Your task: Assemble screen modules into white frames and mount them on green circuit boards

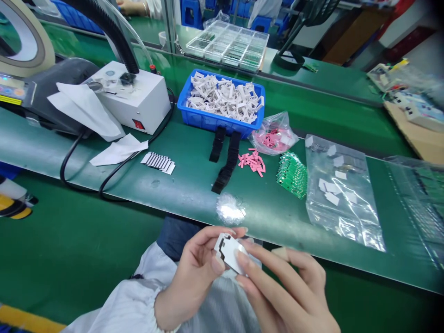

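Just in front of the table's near edge, a small white plastic housing [229, 249] with a dark notched slot at one end is held between both hands. My left hand [197, 266] is closed around its left end, thumb on the near side and fingers behind. From the right, my right hand [287, 282] grips the other end, its fingertips pressing on the flat white face. The underside of the housing is hidden by the fingers. Closest on the bench are a shiny pile of clear film pieces [231, 209] and black strips [227, 162].
A blue bin [222, 121] holds many white plastic parts. Pink strips [252, 162], green circuit boards [292, 175] and a clear bag [343, 212] with white pieces lie to the right. Leftward are black-and-white labels [158, 162], a white box device [149, 101] and its black cable [104, 180].
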Demonstrator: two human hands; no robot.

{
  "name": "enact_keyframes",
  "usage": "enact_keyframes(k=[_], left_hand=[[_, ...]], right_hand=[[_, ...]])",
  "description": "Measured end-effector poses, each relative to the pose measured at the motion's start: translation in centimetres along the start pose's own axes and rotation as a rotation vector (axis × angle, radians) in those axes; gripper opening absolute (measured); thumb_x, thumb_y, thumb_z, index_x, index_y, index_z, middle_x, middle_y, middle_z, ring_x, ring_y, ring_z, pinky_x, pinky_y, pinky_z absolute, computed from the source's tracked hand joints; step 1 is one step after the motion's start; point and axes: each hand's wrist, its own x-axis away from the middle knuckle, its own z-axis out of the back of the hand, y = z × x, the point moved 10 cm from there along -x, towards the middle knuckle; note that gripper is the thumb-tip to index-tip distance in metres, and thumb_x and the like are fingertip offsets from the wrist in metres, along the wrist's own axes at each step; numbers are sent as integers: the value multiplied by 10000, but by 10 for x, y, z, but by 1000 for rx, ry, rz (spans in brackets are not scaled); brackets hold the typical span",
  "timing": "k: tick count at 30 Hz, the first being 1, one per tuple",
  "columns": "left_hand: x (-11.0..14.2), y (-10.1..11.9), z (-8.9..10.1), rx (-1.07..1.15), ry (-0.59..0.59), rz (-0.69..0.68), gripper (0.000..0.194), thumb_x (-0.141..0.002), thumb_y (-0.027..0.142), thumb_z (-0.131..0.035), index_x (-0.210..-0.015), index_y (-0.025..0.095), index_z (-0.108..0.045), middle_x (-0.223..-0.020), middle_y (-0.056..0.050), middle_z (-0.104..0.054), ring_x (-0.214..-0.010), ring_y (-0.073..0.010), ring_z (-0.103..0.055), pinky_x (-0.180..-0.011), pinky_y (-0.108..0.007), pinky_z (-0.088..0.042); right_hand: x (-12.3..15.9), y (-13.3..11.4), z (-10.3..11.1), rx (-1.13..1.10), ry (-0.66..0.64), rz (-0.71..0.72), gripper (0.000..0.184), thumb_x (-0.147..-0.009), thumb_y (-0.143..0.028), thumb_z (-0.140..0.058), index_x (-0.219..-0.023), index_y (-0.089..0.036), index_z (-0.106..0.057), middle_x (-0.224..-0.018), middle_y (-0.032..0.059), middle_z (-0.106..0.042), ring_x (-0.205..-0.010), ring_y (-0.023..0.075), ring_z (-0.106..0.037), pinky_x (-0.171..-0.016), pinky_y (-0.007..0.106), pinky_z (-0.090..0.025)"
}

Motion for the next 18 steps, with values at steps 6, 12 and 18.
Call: enact_keyframes(k=[6,12,18], left_hand=[[2,-8,7,65,104,12,270,-648,356,-773,-897,261,-727,-1026,-24,-735,-920,-139,-675,-802,-187,-501],[-4,-19,22,172,145,152,269,-666,357,-760,-908,245,-726,-965,-4,-748,-898,-120,-682,-795,-168,-517],[-16,-22,48,261,127,240,250,-686,323,-745,-909,214,-715,-950,-7,-751,-881,-128,-697,-764,-160,-550]], right_hand=[[-1,-4,-4,69,-35,-10,306,-770,-204,-657,-1060,-302,-664,-926,3,-695,-796,199,-470,-783,375,-334],[6,-10,-35,84,-212,135,318,-906,-405,-445,-1117,-250,-624,-1236,65,-580,-1155,246,-426,-986,421,-251],[-26,76,-55,-64,-216,-106,272,-897,-382,-472,-1016,-215,-650,-1095,49,-638,-1043,158,-532,-921,317,-385]])
